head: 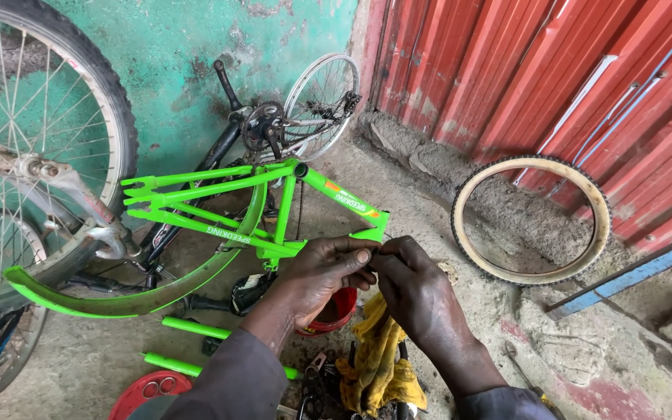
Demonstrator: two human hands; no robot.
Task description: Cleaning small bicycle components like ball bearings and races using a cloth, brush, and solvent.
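Observation:
My left hand [322, 272] and my right hand [416, 288] meet at the middle of the view, fingertips pinched together on a thin dark cable close to the head tube end of a bright green bicycle frame [274, 204]. The frame lies on its side on the concrete, with a curved green mudguard [145, 292] running under it. What exactly sits between my fingertips is too small to tell. A yellow rag [377, 362] hangs below my right hand.
A black bicycle frame with a small spoked wheel [316, 101] leans on the green wall. A large wheel [36, 128] stands at left. A loose tan tyre [534, 222] rests against the red corrugated wall. Red tub [337, 309], red lid [149, 389], green tubes [196, 328] lie near my arms.

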